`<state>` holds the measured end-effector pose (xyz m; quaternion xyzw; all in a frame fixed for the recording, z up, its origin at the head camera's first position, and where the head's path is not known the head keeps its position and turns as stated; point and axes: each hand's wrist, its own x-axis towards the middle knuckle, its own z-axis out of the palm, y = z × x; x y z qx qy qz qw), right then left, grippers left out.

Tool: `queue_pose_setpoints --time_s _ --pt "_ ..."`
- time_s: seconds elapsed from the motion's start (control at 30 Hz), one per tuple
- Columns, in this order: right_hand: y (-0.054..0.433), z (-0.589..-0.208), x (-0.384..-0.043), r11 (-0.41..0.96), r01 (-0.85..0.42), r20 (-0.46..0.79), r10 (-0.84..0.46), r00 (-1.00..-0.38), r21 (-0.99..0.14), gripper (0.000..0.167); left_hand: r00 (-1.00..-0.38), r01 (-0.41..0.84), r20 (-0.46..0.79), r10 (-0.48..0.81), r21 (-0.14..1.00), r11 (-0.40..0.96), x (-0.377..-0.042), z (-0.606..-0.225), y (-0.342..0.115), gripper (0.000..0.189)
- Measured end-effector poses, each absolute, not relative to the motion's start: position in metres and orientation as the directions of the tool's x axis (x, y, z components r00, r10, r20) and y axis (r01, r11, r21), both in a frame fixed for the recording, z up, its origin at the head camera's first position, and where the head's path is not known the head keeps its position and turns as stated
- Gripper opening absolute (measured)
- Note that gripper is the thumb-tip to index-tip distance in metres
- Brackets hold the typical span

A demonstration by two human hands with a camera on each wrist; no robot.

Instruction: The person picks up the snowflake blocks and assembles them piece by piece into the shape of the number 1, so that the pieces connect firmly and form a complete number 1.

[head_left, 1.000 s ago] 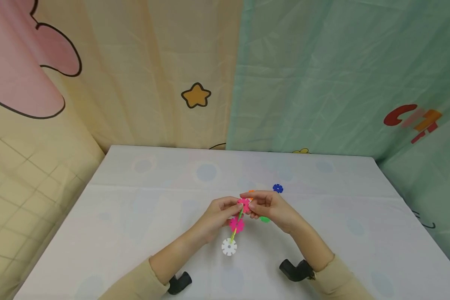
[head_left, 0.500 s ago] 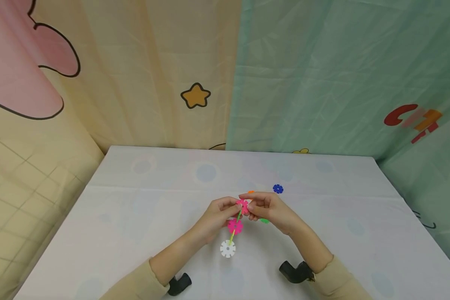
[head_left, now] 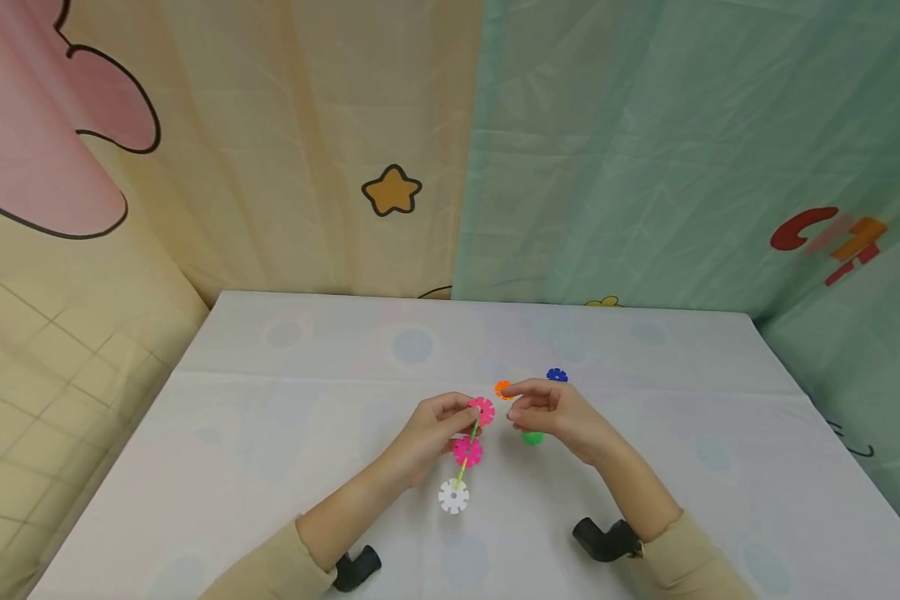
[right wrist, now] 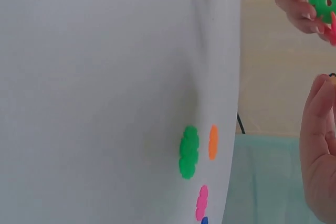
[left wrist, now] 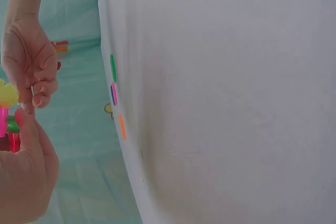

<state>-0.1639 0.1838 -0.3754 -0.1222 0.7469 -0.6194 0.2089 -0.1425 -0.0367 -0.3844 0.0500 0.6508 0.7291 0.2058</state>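
Note:
My left hand (head_left: pixel 423 437) pinches the top pink disc (head_left: pixel 483 411) of a chain of notched snowflake discs, held up over the table. Below that disc come a green disc (right wrist: pixel 320 3) turned edge-on in the head view, a second pink disc (head_left: pixel 467 452), a yellow disc (left wrist: pixel 7 94) and a white disc (head_left: pixel 453 496) at the lower end. To the right, apart from the chain, my right hand (head_left: pixel 562 414) has loosely bent fingers with nothing between them. It hovers near a loose green disc (head_left: pixel 533 438) and an orange disc (head_left: pixel 503 390).
On the white-covered table (head_left: pixel 307 467) beyond my right hand lies a blue disc (head_left: pixel 557 375), partly covered by that hand in the head view. A loose pink disc (right wrist: pixel 201 203) shows in the right wrist view. Curtains (head_left: pixel 615 167) stand behind the table's far edge.
My right hand has let go of the top pink disc and moved right, uncovering more of the orange disc. The chain has shifted slightly left and down in my left hand.

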Motion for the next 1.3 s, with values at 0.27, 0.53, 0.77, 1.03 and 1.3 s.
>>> queue_pose_setpoints --time_s 0.27,0.53,0.77,1.03,1.3 --pt "0.205 -0.385 -0.168 0.262 0.108 -0.206 -0.384 -0.9 -0.959 0.047 -0.918 -0.233 -0.202 0.342 0.971 -0.052 -0.143 -0.385 -0.038 0.024" --pt "0.219 -0.398 -0.173 0.309 0.136 -0.244 -0.342 -0.908 -0.941 0.044 -0.925 -0.229 -0.2 0.325 0.972 -0.054 -0.142 -0.385 -0.039 0.024" --pt "0.216 -0.404 -0.173 0.412 0.117 -0.256 -0.3 -0.919 -0.903 0.039 -0.924 -0.226 -0.194 0.329 0.972 -0.061 -0.142 -0.385 -0.04 0.024" --pt "0.211 -0.41 -0.174 0.526 0.104 -0.245 -0.206 -0.947 -0.844 0.033 -0.926 -0.227 -0.2 0.322 0.973 -0.047 -0.142 -0.385 -0.04 0.024" --pt "0.205 -0.415 -0.175 0.642 0.069 -0.23 -0.17 -0.958 -0.764 0.028 -0.927 -0.227 -0.202 0.317 0.973 -0.043 -0.142 -0.384 -0.039 0.024"
